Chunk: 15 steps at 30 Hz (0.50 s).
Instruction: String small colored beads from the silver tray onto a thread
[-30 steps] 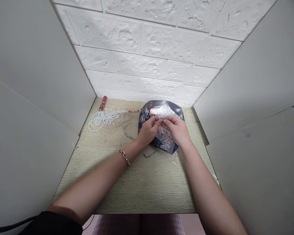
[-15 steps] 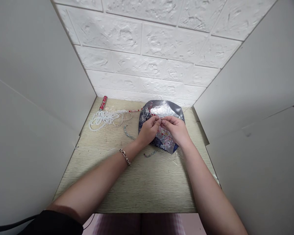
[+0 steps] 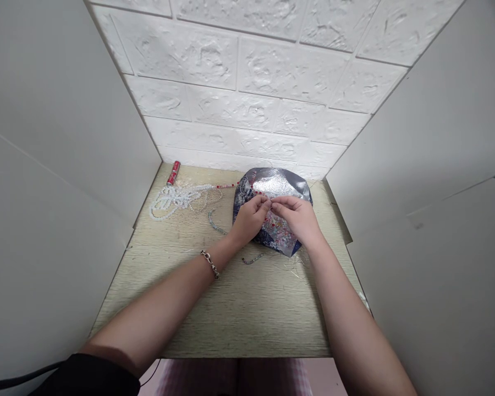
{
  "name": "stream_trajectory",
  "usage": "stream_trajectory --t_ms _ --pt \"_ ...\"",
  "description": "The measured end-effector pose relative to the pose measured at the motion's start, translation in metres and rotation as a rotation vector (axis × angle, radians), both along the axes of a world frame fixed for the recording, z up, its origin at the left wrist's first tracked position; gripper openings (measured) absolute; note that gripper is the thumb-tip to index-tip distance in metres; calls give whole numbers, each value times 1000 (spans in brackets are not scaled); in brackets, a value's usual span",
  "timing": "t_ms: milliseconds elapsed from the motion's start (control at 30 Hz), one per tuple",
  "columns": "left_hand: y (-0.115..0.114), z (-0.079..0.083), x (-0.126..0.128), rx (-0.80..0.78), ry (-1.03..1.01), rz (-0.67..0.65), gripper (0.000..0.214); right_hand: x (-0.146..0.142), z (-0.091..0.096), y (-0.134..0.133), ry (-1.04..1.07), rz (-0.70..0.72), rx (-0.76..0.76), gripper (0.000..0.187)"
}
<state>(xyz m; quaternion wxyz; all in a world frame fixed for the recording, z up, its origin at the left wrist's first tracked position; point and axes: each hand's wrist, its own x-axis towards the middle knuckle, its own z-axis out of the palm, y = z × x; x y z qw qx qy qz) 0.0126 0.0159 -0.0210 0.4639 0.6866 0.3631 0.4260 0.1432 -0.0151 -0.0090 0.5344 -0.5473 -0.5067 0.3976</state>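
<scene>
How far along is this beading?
White beaded strands lie piled at the left, and red beads run toward the hands. The left hand and right hand pinch something tiny over the foil bag. Many loose beads lie unstrung in it.

Table [image 3: 239, 313] before me: pale wood-grain top. Back centre: silver foil bag [image 3: 278, 181], lying flat. Back-left corner: red tube [image 3: 173, 172], w/ white bead strands [image 3: 173, 199] coiled just beside it. Red bead string [image 3: 226, 186] runs btwn strands & bag. Short teal bead strand [image 3: 215, 224] left of bag.
</scene>
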Motion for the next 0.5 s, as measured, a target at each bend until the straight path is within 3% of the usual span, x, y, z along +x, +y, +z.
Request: stream_trajectory --t_ms 500 --pt "0 -1 0 4 -31 -13 23 -3 4 0 292 -19 -104 19"
